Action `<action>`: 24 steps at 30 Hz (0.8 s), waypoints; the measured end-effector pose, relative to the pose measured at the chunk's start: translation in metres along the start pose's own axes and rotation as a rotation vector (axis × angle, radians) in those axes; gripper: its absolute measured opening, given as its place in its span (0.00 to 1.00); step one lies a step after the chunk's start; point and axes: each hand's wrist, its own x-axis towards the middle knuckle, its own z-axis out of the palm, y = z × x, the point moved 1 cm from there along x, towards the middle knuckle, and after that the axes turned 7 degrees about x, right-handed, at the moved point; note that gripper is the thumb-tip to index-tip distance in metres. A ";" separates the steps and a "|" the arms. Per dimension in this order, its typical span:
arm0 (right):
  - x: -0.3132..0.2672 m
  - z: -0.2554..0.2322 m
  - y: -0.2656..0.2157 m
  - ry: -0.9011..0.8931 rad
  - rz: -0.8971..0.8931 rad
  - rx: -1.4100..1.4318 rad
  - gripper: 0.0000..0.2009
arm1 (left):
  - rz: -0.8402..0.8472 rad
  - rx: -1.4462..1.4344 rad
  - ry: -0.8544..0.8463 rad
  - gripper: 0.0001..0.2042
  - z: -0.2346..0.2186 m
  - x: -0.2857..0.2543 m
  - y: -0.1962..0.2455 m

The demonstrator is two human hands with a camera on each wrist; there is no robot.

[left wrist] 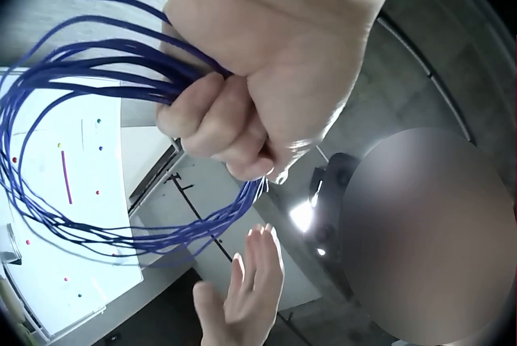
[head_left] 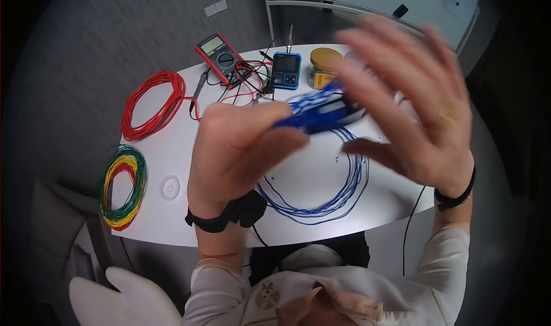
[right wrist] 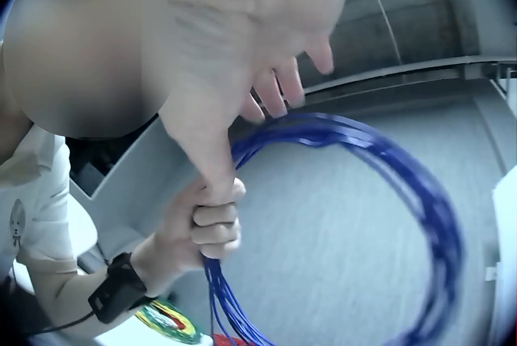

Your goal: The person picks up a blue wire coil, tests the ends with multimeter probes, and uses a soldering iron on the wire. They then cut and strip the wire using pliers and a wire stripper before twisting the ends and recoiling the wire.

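Note:
My left hand (head_left: 232, 148) grips a coil of blue wire (head_left: 324, 119), its fingers curled round the bundled strands. In the right wrist view the coil (right wrist: 443, 233) shows as a wide ring running out from that fist. My right hand (head_left: 416, 108) is raised on the other side of the coil, blurred in the head view. Its fingers are spread and fairly straight, and the left wrist view shows the palm and fingers of this hand (left wrist: 246, 289) with nothing in them. Below both hands, more loops of blue wire (head_left: 310, 214) show over the white table (head_left: 172, 223).
A red wire coil (head_left: 175, 88) and a green, yellow and red coil (head_left: 138, 194) lie at the left, with a small white spool (head_left: 170, 188) nearby. Along the back are a multimeter (head_left: 225, 59) with tangled leads, a blue handheld meter (head_left: 286, 71) and a yellow-lidded jar (head_left: 326, 57).

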 end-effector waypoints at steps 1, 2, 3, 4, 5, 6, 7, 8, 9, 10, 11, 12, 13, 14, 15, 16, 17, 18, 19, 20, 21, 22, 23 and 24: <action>0.008 0.003 -0.006 -0.075 0.004 0.050 0.26 | 0.015 -0.034 0.008 0.14 0.000 0.000 0.006; 0.012 0.004 -0.008 -0.131 0.016 0.084 0.26 | 0.026 -0.067 0.015 0.12 0.000 0.000 0.010; 0.011 0.003 -0.006 -0.177 0.021 0.099 0.25 | 0.040 -0.096 -0.037 0.11 -0.002 0.001 0.007; 0.009 0.001 -0.005 -0.222 0.026 0.115 0.23 | 0.052 -0.124 -0.088 0.11 -0.004 0.001 0.004; 0.007 0.004 -0.002 -0.182 -0.005 0.107 0.23 | 0.063 -0.103 -0.105 0.11 -0.004 0.003 0.002; 0.007 0.004 -0.002 -0.170 -0.006 0.106 0.22 | 0.075 -0.083 -0.121 0.11 -0.004 0.003 0.001; 0.008 0.004 -0.002 -0.158 -0.008 0.104 0.21 | 0.088 -0.066 -0.135 0.12 -0.003 0.004 0.001; 0.008 0.001 -0.006 -0.174 0.021 0.112 0.20 | 0.082 -0.064 -0.141 0.12 -0.002 0.004 0.001; 0.009 0.000 -0.006 -0.180 0.029 0.096 0.19 | 0.073 -0.062 -0.149 0.13 0.000 0.005 0.001; 0.010 -0.002 -0.007 -0.186 0.037 0.079 0.19 | 0.066 -0.060 -0.158 0.13 0.001 0.005 0.001; 0.011 -0.004 -0.007 -0.181 0.024 0.037 0.19 | 0.072 -0.055 -0.142 0.14 0.002 0.005 0.002; 0.011 -0.004 -0.007 -0.158 0.023 0.029 0.19 | 0.079 -0.050 -0.128 0.14 0.002 0.005 0.003; 0.010 -0.005 -0.007 -0.135 0.023 0.020 0.19 | 0.087 -0.040 -0.088 0.15 0.003 0.006 0.004; 0.010 -0.004 -0.006 -0.094 0.034 0.044 0.20 | 0.095 -0.030 -0.047 0.16 0.004 0.006 0.005; 0.007 -0.005 -0.003 -0.048 0.042 0.066 0.20 | 0.102 -0.016 0.019 0.18 0.007 0.005 0.007; 0.004 -0.006 0.002 0.035 0.076 0.139 0.21 | 0.092 -0.056 0.062 0.20 0.008 0.004 0.005; 0.002 -0.007 0.007 0.123 0.117 0.215 0.23 | 0.084 -0.096 0.105 0.22 0.009 0.003 0.004; -0.001 -0.008 0.012 0.216 0.165 0.304 0.25 | 0.056 -0.191 0.122 0.24 0.010 0.001 -0.001; -0.005 -0.008 0.016 0.288 0.196 0.354 0.24 | 0.043 -0.236 0.117 0.26 0.012 0.002 -0.004; -0.009 -0.008 0.021 0.362 0.223 0.406 0.25 | 0.030 -0.282 0.112 0.28 0.014 0.003 -0.006; -0.014 -0.007 0.026 0.421 0.279 0.469 0.24 | 0.017 -0.327 0.109 0.31 0.015 0.004 -0.009; -0.018 -0.004 0.029 0.506 0.338 0.586 0.24 | -0.006 -0.396 0.072 0.31 0.013 0.004 -0.011; -0.021 -0.001 0.032 0.601 0.390 0.708 0.23 | -0.031 -0.465 0.038 0.31 0.013 0.006 -0.012; -0.025 0.002 0.035 0.706 0.431 0.827 0.22 | -0.044 -0.519 0.086 0.31 0.018 0.007 -0.008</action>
